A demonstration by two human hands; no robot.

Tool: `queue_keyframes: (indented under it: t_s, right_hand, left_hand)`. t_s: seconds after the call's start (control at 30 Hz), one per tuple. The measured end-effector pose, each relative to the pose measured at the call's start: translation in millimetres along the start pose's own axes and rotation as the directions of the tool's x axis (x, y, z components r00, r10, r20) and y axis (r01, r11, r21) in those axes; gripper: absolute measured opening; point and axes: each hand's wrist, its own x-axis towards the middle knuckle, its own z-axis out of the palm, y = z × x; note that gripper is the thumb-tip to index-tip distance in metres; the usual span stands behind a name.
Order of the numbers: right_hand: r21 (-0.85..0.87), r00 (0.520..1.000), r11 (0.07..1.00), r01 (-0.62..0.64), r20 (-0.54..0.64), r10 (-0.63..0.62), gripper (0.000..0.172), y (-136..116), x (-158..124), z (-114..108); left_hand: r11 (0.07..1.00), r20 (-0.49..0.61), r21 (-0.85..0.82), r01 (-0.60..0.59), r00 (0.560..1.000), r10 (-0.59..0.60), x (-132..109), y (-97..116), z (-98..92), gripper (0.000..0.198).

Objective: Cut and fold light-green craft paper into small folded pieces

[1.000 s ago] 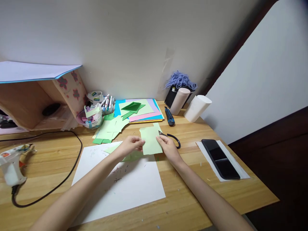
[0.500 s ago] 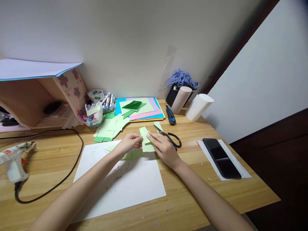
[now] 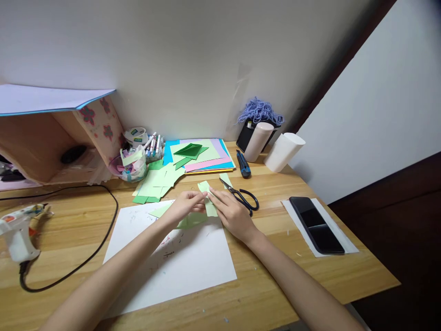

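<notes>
A light green paper piece (image 3: 207,197), folded narrow, lies at the far edge of a large white sheet (image 3: 175,257) on the wooden desk (image 3: 262,289). My left hand (image 3: 188,205) pinches its left edge with closed fingers. My right hand (image 3: 231,212) presses down on its right side, fingers together on the fold. Another pale green scrap (image 3: 189,221) lies under my hands. Black-handled scissors (image 3: 243,197) rest just right of my right hand.
A stack of coloured paper (image 3: 201,156) and green offcuts (image 3: 155,184) lie behind. A glue gun (image 3: 19,232) with its black cable (image 3: 86,257) sits at left, a phone (image 3: 316,225) at right. A utility knife (image 3: 243,164), two white cylinders (image 3: 272,147) and markers (image 3: 151,145) stand near the wall.
The green piece was flat and wide a second ago; it is now folded over into a narrow strip. My right hand moved left onto it, and the scissors came into full view.
</notes>
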Motion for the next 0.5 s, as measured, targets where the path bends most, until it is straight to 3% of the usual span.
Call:
queue_keyframes:
  t_s: [0.1, 0.17, 0.2, 0.27, 0.37, 0.5]
  right_hand:
    - [0.135, 0.998, 0.99, -0.048, -0.026, 0.051, 0.04, -2.6, 0.8, -4.0]
    - [0.319, 0.982, 0.933, -0.167, -0.026, 0.185, 0.038, -2.0, 1.2, -5.6]
    - [0.429, 0.958, 0.865, -0.259, 0.003, 0.286, 0.04, -0.7, 1.3, -5.6]
    - [0.615, 0.87, 0.641, -0.459, 0.165, 0.465, 0.043, 3.6, 1.5, -3.7]
    - [0.693, 0.739, 0.327, -0.643, 0.449, 0.503, 0.034, 10.9, 1.6, 0.9]
    - [0.728, 0.686, 0.161, -0.667, 0.514, 0.515, 0.032, 13.1, 1.8, 4.2]
  left_hand:
    - [0.983, 0.014, 0.172, -0.063, 0.998, 0.062, -2.3, 2.7, -1.5, 0.035]
    - [0.961, 0.013, 0.271, -0.059, 0.998, 0.057, -3.6, 4.7, -3.6, 0.034]
    - [0.946, 0.023, 0.318, -0.06, 0.998, 0.055, -4.3, 5.6, -4.7, 0.033]
    - [0.909, 0.062, 0.408, -0.085, 0.996, 0.066, -5.4, 6.6, -6.5, 0.032]
    - [0.862, 0.094, 0.486, -0.144, 0.989, 0.112, -6.7, 6.0, -6.6, 0.032]
    - [0.865, -0.019, 0.477, -0.157, 0.982, 0.189, -7.5, 3.8, -1.1, 0.033]
